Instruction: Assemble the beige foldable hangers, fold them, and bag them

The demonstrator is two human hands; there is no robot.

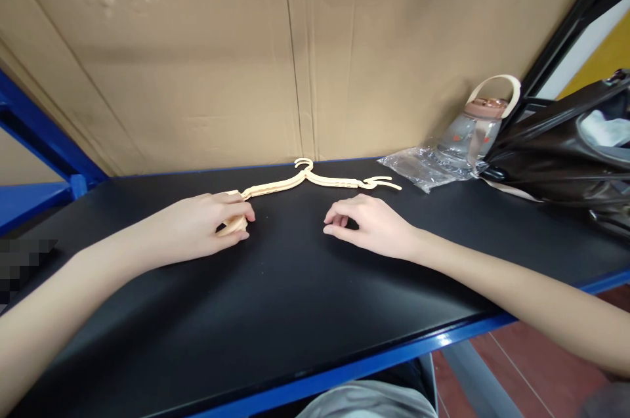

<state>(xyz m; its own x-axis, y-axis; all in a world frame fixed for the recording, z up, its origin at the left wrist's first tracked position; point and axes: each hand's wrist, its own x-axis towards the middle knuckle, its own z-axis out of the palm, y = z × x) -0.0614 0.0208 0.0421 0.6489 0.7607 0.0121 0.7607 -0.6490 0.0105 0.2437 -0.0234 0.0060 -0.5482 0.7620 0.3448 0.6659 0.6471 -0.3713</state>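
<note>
Left hand (207, 224) holding a cream piece (238, 226), right hand (361, 223) curling (narrowly parted), hanger (306, 174) lying far on bench (280, 313).

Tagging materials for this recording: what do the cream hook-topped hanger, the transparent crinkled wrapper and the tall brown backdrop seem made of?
Cream hook-topped hanger: probably satin plastic; even colour, smooth edges.
Transparent crinkled wrapper: likely glossy plastic film; bright glints along wrinkles.
Tall brown backdrop: apparently matte cardboard; creases and shallow dents.
</note>
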